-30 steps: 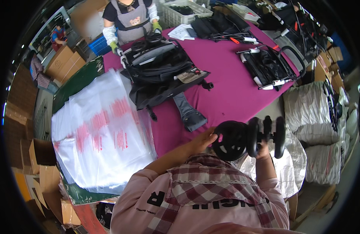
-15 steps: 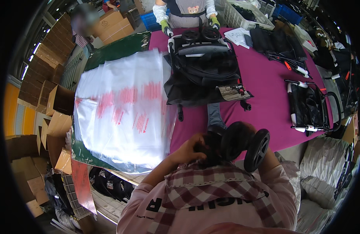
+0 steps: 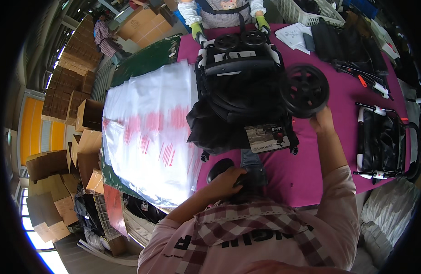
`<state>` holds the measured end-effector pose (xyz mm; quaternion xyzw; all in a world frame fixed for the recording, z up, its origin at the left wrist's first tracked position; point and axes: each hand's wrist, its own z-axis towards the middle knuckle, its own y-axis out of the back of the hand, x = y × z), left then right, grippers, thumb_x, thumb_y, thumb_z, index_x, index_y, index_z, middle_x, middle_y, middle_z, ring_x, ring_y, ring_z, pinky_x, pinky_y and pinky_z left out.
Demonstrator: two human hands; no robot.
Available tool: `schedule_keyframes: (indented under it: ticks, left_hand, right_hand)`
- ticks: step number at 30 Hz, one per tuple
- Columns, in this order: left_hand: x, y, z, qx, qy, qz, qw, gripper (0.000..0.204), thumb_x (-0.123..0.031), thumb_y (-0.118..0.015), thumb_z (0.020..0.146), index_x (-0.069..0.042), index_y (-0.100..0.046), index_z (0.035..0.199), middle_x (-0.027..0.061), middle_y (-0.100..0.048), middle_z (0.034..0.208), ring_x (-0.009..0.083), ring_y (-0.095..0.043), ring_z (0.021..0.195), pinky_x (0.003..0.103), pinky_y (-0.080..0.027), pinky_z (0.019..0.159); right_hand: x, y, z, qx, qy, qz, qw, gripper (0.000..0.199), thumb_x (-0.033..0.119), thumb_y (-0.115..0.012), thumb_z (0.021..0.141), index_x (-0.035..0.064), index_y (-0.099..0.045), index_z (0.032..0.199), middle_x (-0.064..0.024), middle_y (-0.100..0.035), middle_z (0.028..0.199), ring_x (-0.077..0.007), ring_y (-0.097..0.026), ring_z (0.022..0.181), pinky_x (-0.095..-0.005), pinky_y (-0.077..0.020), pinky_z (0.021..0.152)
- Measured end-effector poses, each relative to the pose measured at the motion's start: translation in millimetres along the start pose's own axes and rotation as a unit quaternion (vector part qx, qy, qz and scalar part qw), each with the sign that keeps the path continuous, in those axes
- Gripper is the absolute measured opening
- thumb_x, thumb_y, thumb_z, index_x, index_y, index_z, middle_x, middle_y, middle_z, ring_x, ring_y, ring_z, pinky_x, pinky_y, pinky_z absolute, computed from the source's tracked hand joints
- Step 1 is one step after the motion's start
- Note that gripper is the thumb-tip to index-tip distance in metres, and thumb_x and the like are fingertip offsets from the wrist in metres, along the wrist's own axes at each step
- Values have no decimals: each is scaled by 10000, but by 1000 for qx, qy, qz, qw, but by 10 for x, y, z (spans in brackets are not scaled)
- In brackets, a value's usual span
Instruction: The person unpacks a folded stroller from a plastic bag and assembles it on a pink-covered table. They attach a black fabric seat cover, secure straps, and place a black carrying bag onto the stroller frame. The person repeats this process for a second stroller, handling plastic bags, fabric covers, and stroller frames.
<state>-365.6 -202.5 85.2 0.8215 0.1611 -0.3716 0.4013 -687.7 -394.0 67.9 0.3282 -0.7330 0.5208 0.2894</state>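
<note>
A folded black stroller (image 3: 237, 91) lies on the table with small twin wheels at its far end and a printed card (image 3: 268, 138) at its near right corner. My right hand (image 3: 322, 120) reaches forward and is closed on the lower edge of a large black wheel (image 3: 305, 90) at the stroller's right side. Whether that wheel touches the frame I cannot tell. Close to my body, my left hand (image 3: 229, 181) has its fingers curled round another black wheel (image 3: 219, 171), partly hidden by the hand. Blue denim-like cloth (image 3: 251, 160) shows just beyond it.
Across the table, a co-worker's green-gloved hands (image 3: 197, 31) grip the stroller's far end. Clear plastic bags (image 3: 149, 132) with red print are stacked at left. A second folded frame (image 3: 381, 141) lies at right on the purple cloth (image 3: 311, 169), with black fabric parts (image 3: 342, 45) beyond.
My right hand has carried a wheel from near my chest forward to the stroller's right side. My left hand has stayed close to my body. The stroller sits slightly nearer in view.
</note>
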Motion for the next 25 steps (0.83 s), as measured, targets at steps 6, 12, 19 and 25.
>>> schedule_keyframes:
  ticks: [6, 12, 19, 25]
  left_hand:
    - [-356, 1256, 8, -147, -99, -311, 934, 286, 34, -592, 882, -12, -531, 1158, 93, -617, 1123, 157, -594, 1020, 278, -476, 880]
    - [214, 1648, 1499, -380, -106, -568, 723, 353, -197, -524, 981, -58, -410, 1284, 69, -594, 1047, 144, -585, 940, 301, -517, 811]
    - [831, 1432, 2228, -436, 34, -343, 831, 725, -237, -760, 803, -72, -335, 1366, 193, -451, 1301, 311, -477, 1188, 384, -431, 962]
    - [439, 1396, 2396, -456, 92, -84, 881, 705, -133, -748, 767, -120, -346, 1346, 219, -423, 1296, 377, -485, 1171, 413, -402, 1001]
  right_hand:
    - [92, -537, 716, -6, 209, -104, 972, 303, -56, -578, 759, 33, -574, 1049, -42, -587, 853, -130, -562, 749, -269, -462, 691]
    - [-506, -802, 934, 16, 353, -453, 819, 382, -30, -619, 733, 32, -573, 1107, -121, -606, 1018, -261, -610, 934, -333, -475, 822]
    - [-752, -454, 941, 140, 478, -713, 494, 352, -12, -589, 720, 147, -594, 1034, -59, -476, 1356, -308, -411, 1296, -502, -326, 1042]
    - [-822, -455, 1071, 171, 430, -764, 449, 340, 17, -612, 712, 150, -590, 1024, -68, -396, 1435, -306, -329, 1354, -511, -260, 1088]
